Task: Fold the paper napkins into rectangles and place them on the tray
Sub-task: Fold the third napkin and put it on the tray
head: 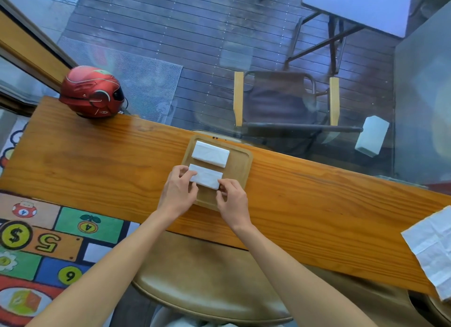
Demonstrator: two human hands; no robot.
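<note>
A wooden tray (240,167) sits on the long wooden counter (97,165). One folded white napkin (211,154) lies on the tray's far half. A second folded napkin (207,176) lies on the near half. My left hand (179,189) pinches its left end and my right hand (231,197) pinches its right near corner. An unfolded white napkin (432,246) lies at the counter's right end, partly over the near edge.
A red helmet (92,92) stands at the counter's far left. A glass pane rises behind the counter, with a folding chair (285,99) and a table beyond it. A tan stool seat (207,282) is below my arms, a colourful rug on the floor to the left.
</note>
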